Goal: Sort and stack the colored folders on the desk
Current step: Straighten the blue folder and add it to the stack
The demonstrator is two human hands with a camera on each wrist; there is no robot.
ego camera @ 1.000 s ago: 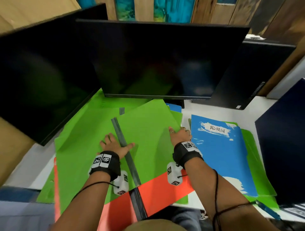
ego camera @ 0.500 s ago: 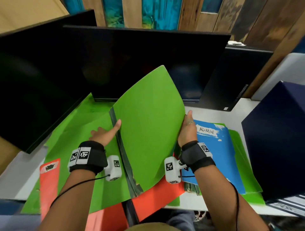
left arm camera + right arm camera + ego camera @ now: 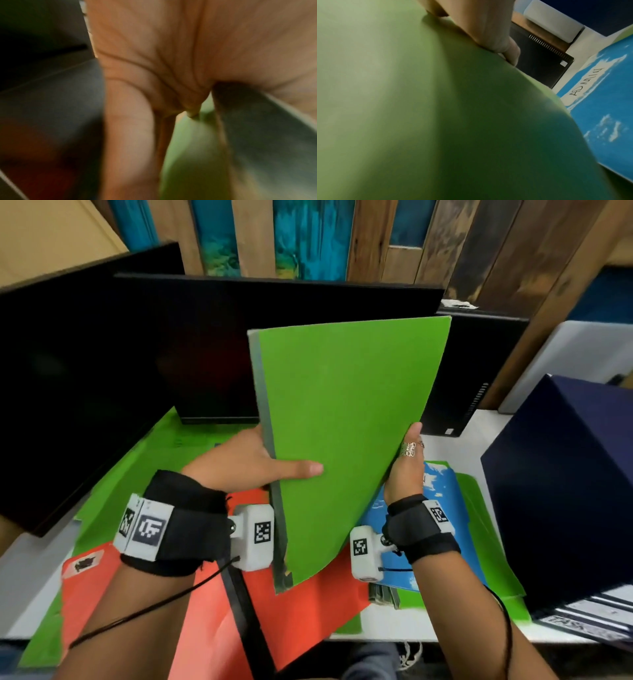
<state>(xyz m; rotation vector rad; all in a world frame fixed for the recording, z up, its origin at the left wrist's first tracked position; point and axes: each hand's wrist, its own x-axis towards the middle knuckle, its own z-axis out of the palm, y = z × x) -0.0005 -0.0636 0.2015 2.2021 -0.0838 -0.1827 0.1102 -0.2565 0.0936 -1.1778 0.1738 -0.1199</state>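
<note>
A green folder [image 3: 346, 433] with a grey spine is held up off the desk, tilted toward me. My left hand [image 3: 253, 463] grips its spine edge, thumb lying across the front cover. My right hand [image 3: 406, 467] holds the folder's right edge; in the right wrist view the green folder [image 3: 436, 108] fills the frame with fingers [image 3: 505, 44] curled over its edge. In the left wrist view, my palm [image 3: 154, 54] clasps the green folder [image 3: 192, 142], blurred. A red folder [image 3: 212, 611] lies open below. A blue folder [image 3: 442, 518] marked ADMIN lies on the right, also blue folder [image 3: 599, 108].
More green folders [image 3: 137, 474] lie flat under the monitors [image 3: 137, 347]. Another green folder [image 3: 486, 542] sits under the blue one. A dark blue box [image 3: 561, 491] stands at the right. A black computer case [image 3: 472, 371] is behind. The white desk [image 3: 479, 422] shows at right.
The green folder has been closed and lifted off the desk into both hands. The left hand moved from pressing the spine flat to gripping it. The red folder beneath is uncovered.
</note>
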